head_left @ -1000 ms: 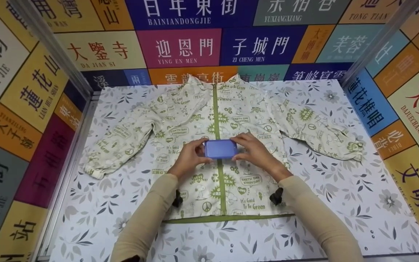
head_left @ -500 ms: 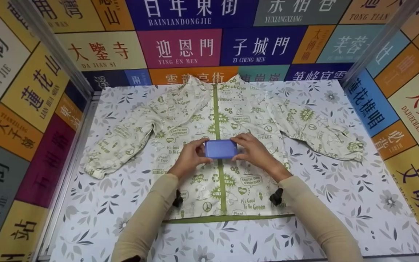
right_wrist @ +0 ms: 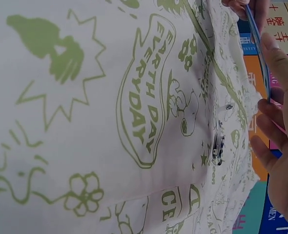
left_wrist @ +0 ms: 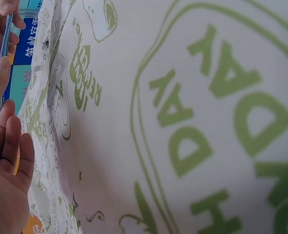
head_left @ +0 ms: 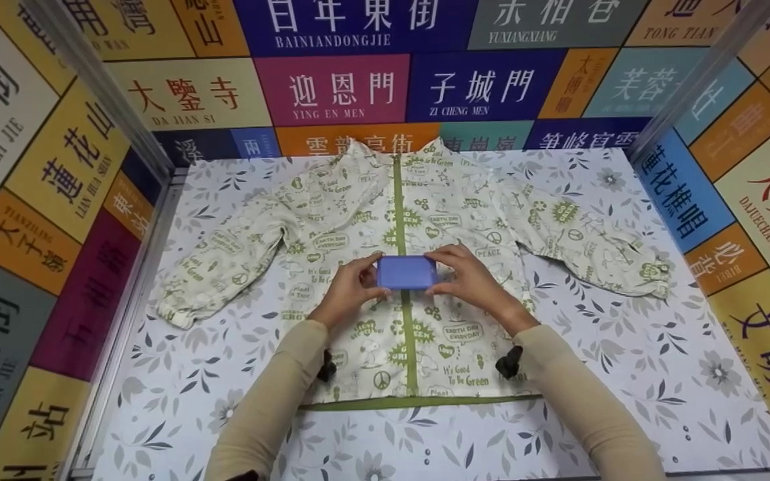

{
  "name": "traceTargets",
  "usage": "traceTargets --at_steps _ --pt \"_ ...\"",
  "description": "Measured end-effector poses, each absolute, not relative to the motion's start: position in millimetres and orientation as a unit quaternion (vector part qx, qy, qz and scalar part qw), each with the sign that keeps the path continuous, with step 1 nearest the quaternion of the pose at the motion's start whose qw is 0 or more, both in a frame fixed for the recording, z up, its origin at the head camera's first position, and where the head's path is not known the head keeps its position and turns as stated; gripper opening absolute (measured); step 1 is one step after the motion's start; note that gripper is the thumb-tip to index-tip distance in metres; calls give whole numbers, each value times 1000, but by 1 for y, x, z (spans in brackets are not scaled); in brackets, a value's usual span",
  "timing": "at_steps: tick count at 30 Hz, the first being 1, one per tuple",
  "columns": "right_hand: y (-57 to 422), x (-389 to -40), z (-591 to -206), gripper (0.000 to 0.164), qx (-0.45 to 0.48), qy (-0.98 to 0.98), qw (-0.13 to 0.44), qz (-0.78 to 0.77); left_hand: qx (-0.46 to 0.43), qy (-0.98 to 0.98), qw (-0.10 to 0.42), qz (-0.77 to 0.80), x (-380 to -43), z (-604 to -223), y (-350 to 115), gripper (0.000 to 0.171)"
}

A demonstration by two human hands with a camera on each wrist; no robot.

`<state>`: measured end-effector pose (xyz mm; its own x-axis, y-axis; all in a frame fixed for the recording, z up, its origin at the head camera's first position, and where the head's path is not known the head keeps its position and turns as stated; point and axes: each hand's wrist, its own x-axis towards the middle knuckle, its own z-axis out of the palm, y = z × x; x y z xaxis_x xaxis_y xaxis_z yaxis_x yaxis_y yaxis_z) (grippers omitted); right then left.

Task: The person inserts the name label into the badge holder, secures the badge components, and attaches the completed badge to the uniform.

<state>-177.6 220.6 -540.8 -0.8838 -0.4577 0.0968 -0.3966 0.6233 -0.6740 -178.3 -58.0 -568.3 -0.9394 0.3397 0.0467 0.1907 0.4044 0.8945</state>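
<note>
A thin blue-violet phone (head_left: 406, 272) is held sideways above the middle of a jacket. My left hand (head_left: 348, 288) pinches its left end between thumb and fingers. At the other end, my right hand (head_left: 470, 284) pinches it the same way. Both wrist views show the phone edge-on, as a narrow strip (left_wrist: 6, 39) (right_wrist: 259, 48). Below lies the white jacket (head_left: 458, 361) with green print, spread flat, its sleeves out to both sides. A green strip (head_left: 410, 347) runs down its front, and green trim shows along the hem.
The jacket lies on a white table (head_left: 625, 374) patterned with grey leaves and flowers. Colourful panels with large lettering (head_left: 331, 90) stand behind the table and along both sides. Metal posts (head_left: 134, 93) mark the back corners.
The hands and phone hold almost the same place over the jacket. Only a very slight shift of the whole head view shows.
</note>
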Motion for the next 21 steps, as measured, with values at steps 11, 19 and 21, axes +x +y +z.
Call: traceTargets --at_steps 11,19,21 --pt "223 -179 -539 65 -218 875 66 -427 156 809 94 559 -176 -573 -63 69" --pt "226 -180 -538 36 -209 864 34 -457 142 784 105 596 -173 -572 -63 45" --pt "226 -180 -538 31 -200 860 27 -469 137 783 100 599 -173 -571 -62 40"
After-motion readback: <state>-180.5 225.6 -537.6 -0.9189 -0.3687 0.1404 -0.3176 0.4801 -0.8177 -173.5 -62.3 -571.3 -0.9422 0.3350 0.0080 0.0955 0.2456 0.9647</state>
